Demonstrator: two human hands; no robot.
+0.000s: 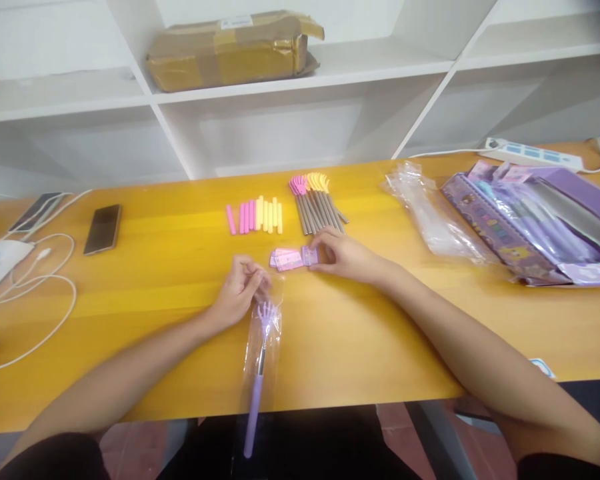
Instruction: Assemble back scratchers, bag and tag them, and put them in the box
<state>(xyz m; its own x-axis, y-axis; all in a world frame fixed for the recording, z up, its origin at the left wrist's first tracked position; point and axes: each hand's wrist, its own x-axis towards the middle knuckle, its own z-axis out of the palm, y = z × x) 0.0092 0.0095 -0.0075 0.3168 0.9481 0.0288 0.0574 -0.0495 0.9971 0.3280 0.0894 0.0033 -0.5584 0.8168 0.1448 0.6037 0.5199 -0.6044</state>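
My left hand pinches the top of a clear plastic bag. Inside the bag is a purple back scratcher with a claw-shaped head and a metal shaft; its handle hangs past the table's front edge. My right hand has its thumb and fingers closed on a small purple card, beside a fanned pile of pink cards. Behind the cards lie pink and yellow handle sleeves in a row. To their right are metal shafts with pink and yellow claw heads.
Empty clear bags lie at the right, beside an open purple box holding wrapped items. A power strip sits behind it. At the left are a phone and white cables. A taped cardboard box rests on the shelf.
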